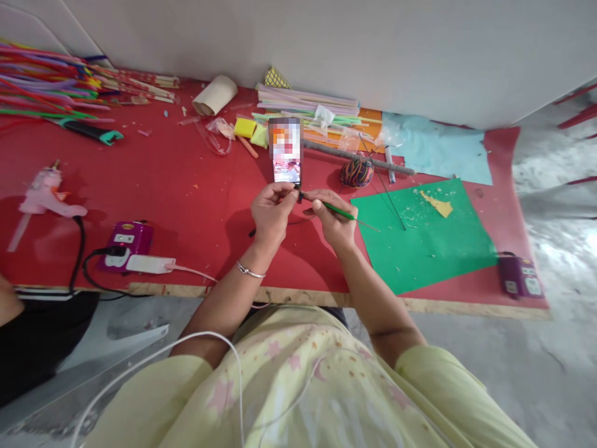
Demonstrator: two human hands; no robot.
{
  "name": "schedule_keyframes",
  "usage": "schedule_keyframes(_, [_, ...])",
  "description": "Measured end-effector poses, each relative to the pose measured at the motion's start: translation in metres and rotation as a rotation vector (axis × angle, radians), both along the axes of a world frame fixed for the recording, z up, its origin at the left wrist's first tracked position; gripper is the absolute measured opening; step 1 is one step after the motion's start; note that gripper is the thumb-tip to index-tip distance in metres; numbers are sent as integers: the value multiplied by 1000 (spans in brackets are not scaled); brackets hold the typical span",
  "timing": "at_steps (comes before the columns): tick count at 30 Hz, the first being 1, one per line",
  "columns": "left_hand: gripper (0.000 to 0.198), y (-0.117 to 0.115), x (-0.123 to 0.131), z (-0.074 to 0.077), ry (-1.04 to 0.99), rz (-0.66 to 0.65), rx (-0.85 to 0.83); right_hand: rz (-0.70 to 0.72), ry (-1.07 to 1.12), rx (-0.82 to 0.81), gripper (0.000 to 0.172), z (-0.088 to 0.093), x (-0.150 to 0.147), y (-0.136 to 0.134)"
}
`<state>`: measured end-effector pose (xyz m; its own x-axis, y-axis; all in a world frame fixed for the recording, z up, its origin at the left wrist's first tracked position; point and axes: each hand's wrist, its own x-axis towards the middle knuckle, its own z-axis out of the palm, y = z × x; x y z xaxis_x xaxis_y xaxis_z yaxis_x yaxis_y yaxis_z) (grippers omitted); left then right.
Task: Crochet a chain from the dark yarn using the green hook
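Observation:
My left hand (271,208) is closed in a pinch on the near end of a thin green-wrapped wire (342,213), just below a phone (286,151) that stands propped on the red table (186,186). My right hand (333,218) is closed round the same wire a little to the right. The wire's bare tip sticks out rightwards over a green paper sheet (429,242). A silver bangle sits on my left wrist.
A multicoloured yarn ball (357,172) and thin wires lie behind my right hand. A pink glue gun (44,193) and a purple socket box (128,239) are at the left. Pipe cleaners (41,81), straws (308,99) and a cardboard tube (215,94) lie at the back. Another purple box (520,277) is at the right edge.

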<state>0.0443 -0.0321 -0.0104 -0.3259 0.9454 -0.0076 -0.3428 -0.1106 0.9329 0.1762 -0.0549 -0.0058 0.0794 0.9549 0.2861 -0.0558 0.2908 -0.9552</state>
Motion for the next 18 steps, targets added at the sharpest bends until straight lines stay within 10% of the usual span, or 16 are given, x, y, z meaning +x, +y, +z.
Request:
schedule_keyframes(11, [27, -1, -1, 2, -58, -63, -28, 55, 166, -145, 29, -15, 4, 8])
schedule_keyframes(18, [25, -2, -3, 1, -42, -48, -4, 32, -50, 55, 22, -7, 8, 5])
